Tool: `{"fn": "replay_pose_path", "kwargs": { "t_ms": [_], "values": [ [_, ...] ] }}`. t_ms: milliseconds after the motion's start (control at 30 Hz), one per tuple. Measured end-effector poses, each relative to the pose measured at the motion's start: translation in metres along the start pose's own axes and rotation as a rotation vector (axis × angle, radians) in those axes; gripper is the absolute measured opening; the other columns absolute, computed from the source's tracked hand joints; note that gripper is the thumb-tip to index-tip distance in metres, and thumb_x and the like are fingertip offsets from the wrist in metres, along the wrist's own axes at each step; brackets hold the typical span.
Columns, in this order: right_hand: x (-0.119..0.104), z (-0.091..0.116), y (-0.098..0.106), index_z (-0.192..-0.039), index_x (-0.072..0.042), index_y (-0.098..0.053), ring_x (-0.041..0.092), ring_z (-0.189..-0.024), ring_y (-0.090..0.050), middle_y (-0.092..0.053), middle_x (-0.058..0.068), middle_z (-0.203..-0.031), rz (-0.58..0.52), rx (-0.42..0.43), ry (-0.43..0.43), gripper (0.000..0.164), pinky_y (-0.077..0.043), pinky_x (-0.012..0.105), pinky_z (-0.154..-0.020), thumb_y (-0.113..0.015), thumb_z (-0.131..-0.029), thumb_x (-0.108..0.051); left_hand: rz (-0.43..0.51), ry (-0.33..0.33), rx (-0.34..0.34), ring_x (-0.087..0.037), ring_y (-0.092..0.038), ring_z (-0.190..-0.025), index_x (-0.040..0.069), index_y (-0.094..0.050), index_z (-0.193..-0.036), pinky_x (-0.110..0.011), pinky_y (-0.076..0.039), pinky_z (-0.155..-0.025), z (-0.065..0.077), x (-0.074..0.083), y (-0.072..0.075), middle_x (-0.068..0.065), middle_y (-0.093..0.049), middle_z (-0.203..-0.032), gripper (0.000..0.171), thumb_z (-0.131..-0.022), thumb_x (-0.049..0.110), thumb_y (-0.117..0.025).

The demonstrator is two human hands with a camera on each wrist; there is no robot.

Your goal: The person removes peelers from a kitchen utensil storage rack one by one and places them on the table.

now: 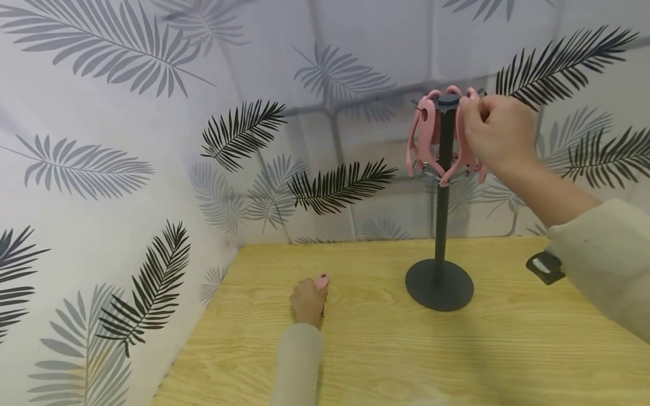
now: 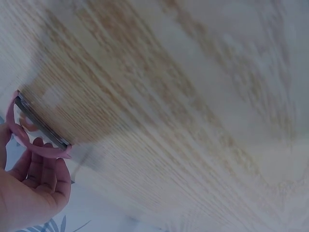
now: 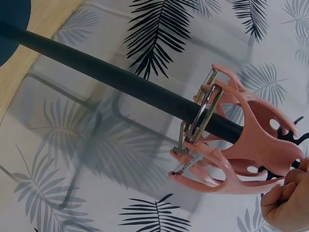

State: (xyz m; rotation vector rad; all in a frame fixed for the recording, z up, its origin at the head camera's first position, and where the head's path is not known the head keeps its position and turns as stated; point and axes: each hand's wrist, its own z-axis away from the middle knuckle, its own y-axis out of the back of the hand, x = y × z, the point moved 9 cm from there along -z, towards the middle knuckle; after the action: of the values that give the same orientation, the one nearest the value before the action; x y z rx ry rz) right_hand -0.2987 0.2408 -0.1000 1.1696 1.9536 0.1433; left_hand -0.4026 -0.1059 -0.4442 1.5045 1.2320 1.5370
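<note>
Several pink Y-shaped peelers point(image 1: 425, 132) with metal blades hang by holes in their handles around the top of a black stand point(image 1: 442, 225). At its upper right, my right hand point(image 1: 500, 129) pinches the handle end of a pink peeler point(image 1: 466, 149) close to a hook; the right wrist view shows these curled fingers and the hanging blades point(image 3: 207, 111). Low on the left, my left hand point(image 1: 307, 299) grips another pink peeler point(image 1: 322, 281) over the table. Its metal blade point(image 2: 41, 123) faces the wood in the left wrist view.
The stand's round black base point(image 1: 439, 298) rests on the yellow wood-grain table point(image 1: 365, 349). A small black object point(image 1: 543, 268) lies at the right, partly behind my right sleeve. Leaf-patterned cloth point(image 1: 254, 197) hangs behind and along the left side.
</note>
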Motion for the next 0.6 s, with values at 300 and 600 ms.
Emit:
{"fn": "replay_pose_path", "kwargs": {
  "t_ms": [300, 600],
  "values": [
    [-0.0030, -0.0018, -0.0018, -0.060, -0.001, -0.047, 0.008, -0.050, -0.035, -0.041, 0.001, -0.050, 0.008, 0.032, 0.018, 0.048, -0.027, 0.022, -0.038, -0.032, -0.096, -0.029, 0.039, 0.005, -0.003, -0.026, -0.063, -0.071, -0.001, -0.062, -0.080, -0.040, -0.052, -0.063, 0.0006, -0.0017, -0.0012, -0.016, -0.066, -0.081, 0.030, -0.083, 0.028, -0.067],
    [-0.0019, -0.0040, -0.0028, -0.060, -0.001, -0.046, 0.009, -0.048, -0.034, -0.036, -0.003, -0.047, 0.010, 0.010, 0.024, 0.048, -0.026, 0.023, -0.040, -0.031, -0.097, -0.027, -0.007, -0.023, 0.034, -0.034, -0.062, -0.089, -0.005, -0.061, -0.098, -0.044, -0.052, -0.076, 0.0040, 0.0001, 0.0039, -0.020, -0.064, -0.096, 0.040, -0.084, 0.031, -0.066]
  ]
}}
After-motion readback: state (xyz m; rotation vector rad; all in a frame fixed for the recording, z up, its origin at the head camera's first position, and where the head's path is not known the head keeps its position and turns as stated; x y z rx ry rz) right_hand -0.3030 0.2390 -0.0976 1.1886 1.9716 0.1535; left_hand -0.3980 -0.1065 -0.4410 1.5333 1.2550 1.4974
